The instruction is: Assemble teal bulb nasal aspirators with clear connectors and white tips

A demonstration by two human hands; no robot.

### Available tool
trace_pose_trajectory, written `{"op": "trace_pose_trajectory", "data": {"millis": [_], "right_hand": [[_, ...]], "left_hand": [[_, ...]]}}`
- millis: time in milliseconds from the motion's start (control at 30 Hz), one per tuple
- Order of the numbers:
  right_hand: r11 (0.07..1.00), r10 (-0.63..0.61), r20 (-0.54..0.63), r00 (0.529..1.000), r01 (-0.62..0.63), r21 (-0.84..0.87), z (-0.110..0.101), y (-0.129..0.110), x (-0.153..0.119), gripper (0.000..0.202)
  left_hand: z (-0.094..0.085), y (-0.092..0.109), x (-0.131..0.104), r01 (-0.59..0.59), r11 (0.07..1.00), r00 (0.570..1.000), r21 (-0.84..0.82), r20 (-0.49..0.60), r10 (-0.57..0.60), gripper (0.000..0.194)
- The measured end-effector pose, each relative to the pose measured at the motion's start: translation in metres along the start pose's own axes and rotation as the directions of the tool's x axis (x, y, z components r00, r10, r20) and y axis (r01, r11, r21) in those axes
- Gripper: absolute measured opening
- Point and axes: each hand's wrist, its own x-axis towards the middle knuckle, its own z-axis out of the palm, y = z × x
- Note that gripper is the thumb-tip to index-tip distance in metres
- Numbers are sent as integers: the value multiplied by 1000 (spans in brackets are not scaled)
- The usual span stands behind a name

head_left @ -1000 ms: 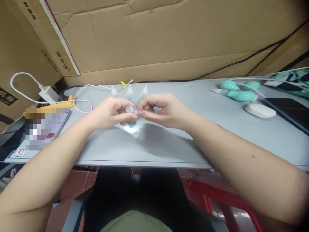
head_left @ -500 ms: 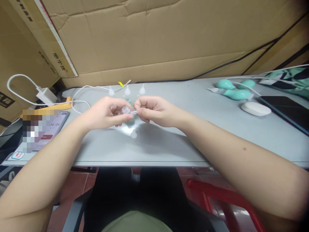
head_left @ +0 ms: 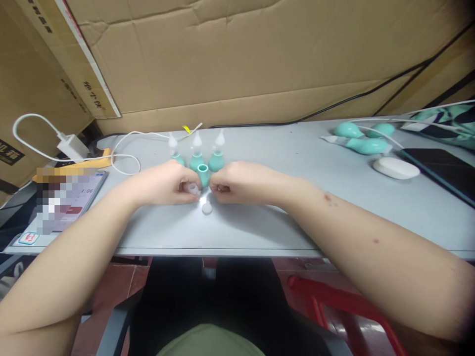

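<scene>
My left hand (head_left: 168,184) is closed on a small clear plastic piece (head_left: 192,189) with a round opening, low over the table. My right hand (head_left: 237,183) has its fingers pressed together near the tabletop; whatever they pinch, if anything, is hidden. Between both hands stands a teal rubber bulb (head_left: 203,179), upright with its round mouth open at the top. Behind it are three teal bulbs fitted with clear middles and white pointed tips: a left one (head_left: 172,142), a middle one (head_left: 196,160) and a right one (head_left: 216,161). A small whitish disc (head_left: 207,208) lies in front.
More teal bulbs (head_left: 367,145) lie at the right back, beside a white oval case (head_left: 395,168) and a dark tablet-like device (head_left: 441,170). A phone (head_left: 83,202) and a white charger (head_left: 73,147) with its cable are at the left. Cardboard (head_left: 237,64) walls the back.
Both hands have come down toward the table and moved slightly apart. The clear piece, earlier touched by both hands, is now in my left hand. The open teal bulb shows more fully.
</scene>
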Motion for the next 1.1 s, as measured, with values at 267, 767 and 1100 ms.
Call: {"op": "trace_pose_trajectory", "data": {"millis": [267, 767, 1100], "right_hand": [[967, -81, -137, 987, 111, 227, -6, 8, -7, 14], [826, -176, -118, 977, 212, 523, 0, 3, -4, 17], [519, 116, -345, 931, 240, 821, 6, -4, 4, 45]], "left_hand": [[0, -2, 1, 85, 996, 996, 42, 24, -86, 13], [-11, 3, -14, -106, 985, 919, -136, -393, 45, 27], [9, 20, 5, -34, 764, 886, -644, -373, -275, 45]]}}
